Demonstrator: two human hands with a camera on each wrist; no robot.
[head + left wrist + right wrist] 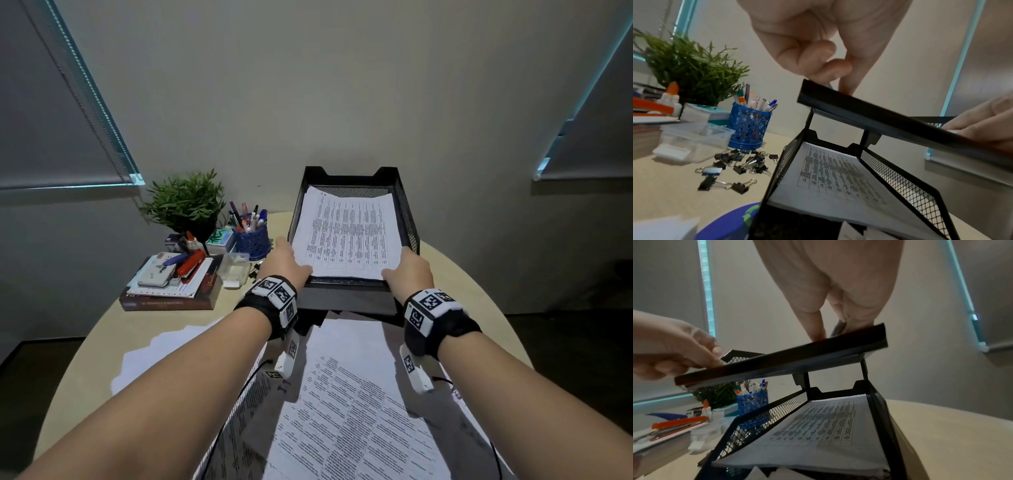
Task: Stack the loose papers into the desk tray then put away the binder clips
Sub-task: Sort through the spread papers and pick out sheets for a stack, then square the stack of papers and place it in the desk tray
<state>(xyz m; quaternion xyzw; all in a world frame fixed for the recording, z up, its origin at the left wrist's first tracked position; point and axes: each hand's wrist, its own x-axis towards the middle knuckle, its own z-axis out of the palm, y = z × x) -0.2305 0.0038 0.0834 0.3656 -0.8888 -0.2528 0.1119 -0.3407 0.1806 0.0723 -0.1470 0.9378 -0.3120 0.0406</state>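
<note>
A black mesh two-tier desk tray (pixel 408 219) stands at the back of the round table. A stack of printed papers (pixel 349 233) lies in its top tier, and more printed sheets (pixel 828 178) fill the lower tier. My left hand (pixel 286 263) pinches the stack's near left corner. At the near right corner my right hand (pixel 407 270) pinches it too, thumb on top. Loose printed papers (pixel 342 404) lie spread on the table below my forearms. Several black binder clips (pixel 740 165) lie scattered left of the tray, by the pen cup.
Left of the tray stand a blue pen cup (pixel 251 240), a clear plastic box (pixel 234 267), a potted plant (pixel 186 202) and a book pile with an orange stapler (pixel 190 265). The wall is close behind the tray. A cable trails over the loose papers.
</note>
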